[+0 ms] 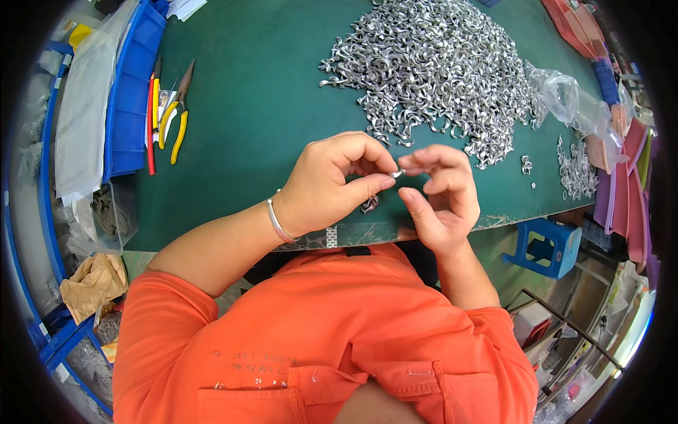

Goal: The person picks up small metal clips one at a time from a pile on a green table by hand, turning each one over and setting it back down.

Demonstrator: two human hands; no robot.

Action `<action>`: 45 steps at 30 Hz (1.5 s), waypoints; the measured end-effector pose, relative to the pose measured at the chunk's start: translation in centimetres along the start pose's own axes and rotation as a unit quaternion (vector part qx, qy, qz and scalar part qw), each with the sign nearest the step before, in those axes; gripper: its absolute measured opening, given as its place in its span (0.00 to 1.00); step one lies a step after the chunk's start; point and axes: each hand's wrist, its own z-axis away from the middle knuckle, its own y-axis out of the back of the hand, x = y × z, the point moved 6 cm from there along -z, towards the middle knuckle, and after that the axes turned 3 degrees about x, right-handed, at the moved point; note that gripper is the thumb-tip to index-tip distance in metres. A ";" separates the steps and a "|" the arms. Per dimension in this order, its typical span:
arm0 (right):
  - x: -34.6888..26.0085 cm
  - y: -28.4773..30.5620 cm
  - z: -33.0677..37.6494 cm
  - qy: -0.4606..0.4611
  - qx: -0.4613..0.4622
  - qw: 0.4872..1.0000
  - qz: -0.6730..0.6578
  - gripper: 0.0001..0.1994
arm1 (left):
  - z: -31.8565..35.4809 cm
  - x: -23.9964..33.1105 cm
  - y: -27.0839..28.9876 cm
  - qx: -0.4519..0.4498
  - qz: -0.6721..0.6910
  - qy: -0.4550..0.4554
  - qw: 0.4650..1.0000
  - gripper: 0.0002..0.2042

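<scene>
Item: small shiny silver metal piece (pixel 397 173), one, was pinched between thumb and forefinger in the left hand's (pixel 319 185) grip, over the flat green table (pixel 247 85). Right hand (pixel 448 200): grip spread, thumb and fingers apart, just beside at 3 o'clock. Heap of curved silver metal pieces (pixel 432 71) lay at 1 o'clock; yellow-handled metal pliers (pixel 181 131), 10 o'clock.

held metal piece (pixel 398 173), centre: gleaming | metal pile (pixel 438 78), top: shining | desk (pixel 240 106): looking matt | clear plastic bag (pixel 568 97), upper right: glistening
</scene>
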 end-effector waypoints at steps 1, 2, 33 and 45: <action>0.5 0.0 0.1 -0.033 0.001 0.999 -0.023 0.12 | 0.0 0.3 0.0 0.008 -0.029 -0.015 0.999 0.09; 0.9 0.0 0.3 -0.066 0.002 0.997 -0.046 0.12 | 0.0 0.5 -0.1 0.016 -0.057 -0.029 0.998 0.10; 1.5 3.5 -0.6 -0.062 -0.044 0.955 0.287 0.10 | 0.1 0.4 0.9 0.080 -0.053 -0.023 0.995 0.14; -0.9 0.4 -0.2 0.050 0.059 0.986 0.146 0.14 | 0.1 -0.3 -0.3 0.016 -0.009 0.061 0.998 0.14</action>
